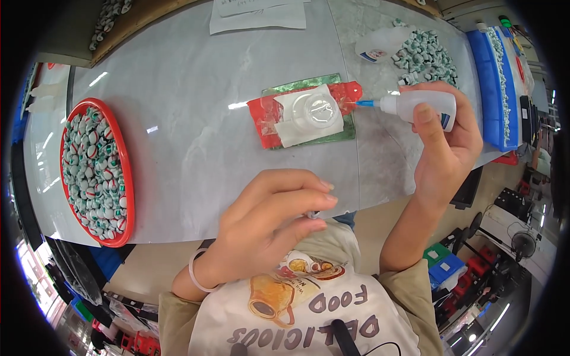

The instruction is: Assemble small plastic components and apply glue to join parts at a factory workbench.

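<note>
My right hand (448, 151) grips a small clear squeeze bottle (420, 107) with a blue needle tip (365, 103) that points left at a red and green pad (306, 113) topped by a white sheet and a clear round piece (317, 110). My left hand (270, 222) is held close to my chest, its fingertips pinched on a tiny pale part (313, 214) that is mostly hidden. A white band circles my left wrist.
A red round tray (126, 178) full of small white, green and red parts lies at the left. A heap of the same parts (427, 53) and a plastic bag sit at the back right beside a blue bin (490, 101). White papers (258, 15) lie at the far edge.
</note>
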### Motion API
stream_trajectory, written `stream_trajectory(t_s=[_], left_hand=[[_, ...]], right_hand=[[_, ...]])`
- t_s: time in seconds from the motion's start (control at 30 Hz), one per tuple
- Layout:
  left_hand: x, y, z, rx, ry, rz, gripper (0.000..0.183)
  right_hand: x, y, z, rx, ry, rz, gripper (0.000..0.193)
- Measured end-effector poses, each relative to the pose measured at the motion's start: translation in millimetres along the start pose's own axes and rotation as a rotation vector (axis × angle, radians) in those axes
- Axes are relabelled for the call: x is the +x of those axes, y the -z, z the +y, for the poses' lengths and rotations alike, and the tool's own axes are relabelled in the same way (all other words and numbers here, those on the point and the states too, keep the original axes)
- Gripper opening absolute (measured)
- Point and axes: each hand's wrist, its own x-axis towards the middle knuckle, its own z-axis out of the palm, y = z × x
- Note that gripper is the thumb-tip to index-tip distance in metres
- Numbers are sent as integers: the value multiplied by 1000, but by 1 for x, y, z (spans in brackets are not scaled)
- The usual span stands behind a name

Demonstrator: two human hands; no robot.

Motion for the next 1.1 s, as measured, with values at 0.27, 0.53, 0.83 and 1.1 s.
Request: stream_trajectory(t_s=[0.27,0.53,0.83,1.1], left_hand=[[-1,-2,-1,-50,50,34,26],[0,0,-1,-25,31,12,26],[-1,0,-1,-22,16,8,32],[-2,0,-4,-20,-19,9,37]], right_hand=[[3,-4,0,21,55,54,25],[4,-5,0,-81,121,15,25],[4,-6,-6,-120,127,33,24],[2,-4,-6,-111,120,62,23]])
